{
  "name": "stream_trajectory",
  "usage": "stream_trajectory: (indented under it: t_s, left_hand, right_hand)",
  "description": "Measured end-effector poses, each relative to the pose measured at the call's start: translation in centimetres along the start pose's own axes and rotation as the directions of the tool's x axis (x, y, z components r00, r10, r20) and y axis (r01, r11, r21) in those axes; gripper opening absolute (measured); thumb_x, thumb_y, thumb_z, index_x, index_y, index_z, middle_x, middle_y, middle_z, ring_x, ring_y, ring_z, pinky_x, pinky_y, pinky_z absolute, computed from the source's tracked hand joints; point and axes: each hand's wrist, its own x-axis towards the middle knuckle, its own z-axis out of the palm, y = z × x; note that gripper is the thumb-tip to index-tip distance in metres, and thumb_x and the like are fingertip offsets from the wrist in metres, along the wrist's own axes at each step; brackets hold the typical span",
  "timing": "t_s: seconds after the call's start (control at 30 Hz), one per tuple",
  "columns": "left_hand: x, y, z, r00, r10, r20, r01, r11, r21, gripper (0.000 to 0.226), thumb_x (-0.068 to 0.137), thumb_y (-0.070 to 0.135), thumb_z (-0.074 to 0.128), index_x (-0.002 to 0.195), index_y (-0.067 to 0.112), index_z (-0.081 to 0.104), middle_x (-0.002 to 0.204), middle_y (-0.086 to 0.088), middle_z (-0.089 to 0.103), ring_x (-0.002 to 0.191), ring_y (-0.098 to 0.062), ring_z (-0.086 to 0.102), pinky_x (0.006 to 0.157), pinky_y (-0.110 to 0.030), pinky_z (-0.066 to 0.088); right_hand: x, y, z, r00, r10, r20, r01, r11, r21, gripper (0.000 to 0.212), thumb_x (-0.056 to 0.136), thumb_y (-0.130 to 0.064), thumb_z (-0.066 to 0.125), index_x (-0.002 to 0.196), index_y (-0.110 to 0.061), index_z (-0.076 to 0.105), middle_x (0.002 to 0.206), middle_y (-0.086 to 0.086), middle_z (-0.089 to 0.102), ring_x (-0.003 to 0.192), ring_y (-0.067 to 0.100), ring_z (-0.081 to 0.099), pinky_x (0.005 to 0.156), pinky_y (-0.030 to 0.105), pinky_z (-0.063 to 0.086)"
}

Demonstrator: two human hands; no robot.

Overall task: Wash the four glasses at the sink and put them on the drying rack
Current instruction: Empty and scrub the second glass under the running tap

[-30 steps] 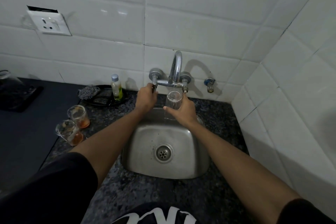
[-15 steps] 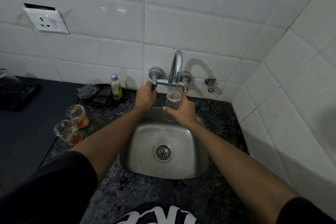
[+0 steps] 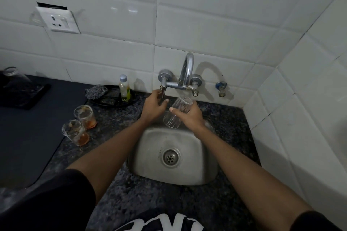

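Black short sleeves (image 3: 56, 199), bare forearms, black shirt with white lettering (image 3: 159, 226).

Sink (image 3: 174, 172) mid-desk below the tap (image 3: 185, 78), two glasses (image 3: 79, 124) left of it, bottle (image 3: 124, 88) behind near the wall.

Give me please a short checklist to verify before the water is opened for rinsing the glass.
1. Right hand grips the glass: ok.
2. Glass over the sink: ok.
3. Glass mouth under the spout: cannot tell, it is tilted.
4. Left hand on the tap handle: ok.
5. Water running: cannot tell, no stream visible.
6. Dirty glasses away from the sink edge: ok.
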Motion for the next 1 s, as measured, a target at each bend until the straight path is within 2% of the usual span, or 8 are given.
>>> stream_trajectory:
  t_s: [0.27,0.4,0.47,0.53,0.6,0.67,0.9,1.0]
  left_hand:
    - [-6.1,-1.2,-1.8,0.914,-0.026,0.406,0.162,0.939,-0.304,0.036,0.092,0.035,0.075,0.121,0.015,0.065,0.109,0.000,0.073,0.095,-0.009,0.071,0.082,-0.033,0.058]
    - [-7.3,-0.7,-2.3,0.959,-0.063,0.276,0.131,0.963,-0.236,0.051,0.079,0.024,0.089,0.122,0.010,0.063,0.110,-0.002,0.074,0.097,-0.010,0.073,0.082,-0.024,0.058]
    - [-7.5,-0.2,-3.1,0.973,-0.086,0.214,0.136,0.964,-0.230,0.053,0.075,0.021,0.092,0.119,0.008,0.065,0.107,-0.005,0.076,0.096,-0.015,0.074,0.083,-0.026,0.060]
    - [-7.3,-0.3,-4.1,0.982,-0.075,0.172,0.102,0.982,-0.159,0.054,0.067,0.029,0.096,0.111,0.012,0.069,0.099,-0.003,0.076,0.090,-0.017,0.074,0.080,-0.031,0.060]
    - [-7.3,-0.2,-5.3,0.987,-0.041,0.154,0.047,0.998,-0.038,0.057,0.059,0.040,0.097,0.103,0.017,0.070,0.092,0.001,0.074,0.080,-0.013,0.070,0.072,-0.032,0.057]
    - [-7.4,0.2,-6.4,0.980,-0.016,0.198,0.008,0.999,0.042,0.060,0.055,0.043,0.097,0.104,0.019,0.070,0.091,0.004,0.073,0.079,-0.010,0.069,0.071,-0.029,0.057]
    - [-9.5,-0.1,-9.4,0.987,-0.013,0.161,-0.007,0.992,0.125,0.053,0.058,0.039,0.097,0.101,0.023,0.071,0.091,0.004,0.073,0.082,-0.012,0.070,0.071,-0.033,0.057]
    - [-10.4,-0.2,-11.0,0.991,-0.027,0.132,0.006,0.988,0.154,0.051,0.061,0.038,0.096,0.103,0.025,0.071,0.094,0.005,0.073,0.084,-0.011,0.069,0.071,-0.033,0.057]
  right_hand:
    - [-0.9,0.1,1.2,0.994,0.100,0.042,-0.107,0.967,0.232,0.079,0.065,-0.052,0.093,0.120,-0.031,0.041,0.111,0.000,0.071,0.095,0.019,0.076,0.081,0.052,0.064]
    - [-0.9,0.2,1.8,0.968,0.185,0.168,-0.240,0.878,0.414,0.071,0.079,-0.045,0.089,0.129,-0.013,0.049,0.116,0.012,0.072,0.092,0.023,0.078,0.072,0.047,0.066]
    - [-1.0,0.7,1.5,0.981,0.096,0.166,-0.136,0.960,0.246,0.073,0.077,-0.061,0.083,0.126,-0.012,0.059,0.121,0.010,0.071,0.099,0.020,0.076,0.083,0.044,0.064]
    - [-1.0,1.4,0.6,0.975,-0.183,0.127,0.199,0.973,-0.121,0.061,0.090,-0.052,0.075,0.133,-0.012,0.059,0.135,0.005,0.057,0.119,0.015,0.061,0.103,0.036,0.051]
    - [-0.9,1.7,-0.3,0.829,-0.507,0.234,0.558,0.777,-0.291,0.054,0.099,-0.032,0.067,0.145,-0.009,0.053,0.149,0.011,0.045,0.139,0.021,0.043,0.117,0.035,0.036]
    - [-1.1,1.3,-0.6,0.661,-0.615,0.429,0.747,0.591,-0.304,0.060,0.094,-0.023,0.064,0.151,-0.012,0.049,0.153,0.012,0.046,0.146,0.027,0.039,0.121,0.045,0.035]
    - [-3.2,0.3,3.2,0.616,-0.388,0.686,0.579,0.813,-0.061,0.078,0.084,-0.027,0.072,0.155,-0.028,0.040,0.148,-0.003,0.054,0.134,0.012,0.055,0.108,0.039,0.049]
    - [-3.5,-0.3,4.7,0.599,-0.413,0.686,0.548,0.836,0.026,0.069,0.086,-0.024,0.083,0.146,-0.023,0.049,0.135,-0.008,0.062,0.120,-0.004,0.060,0.096,0.017,0.048]
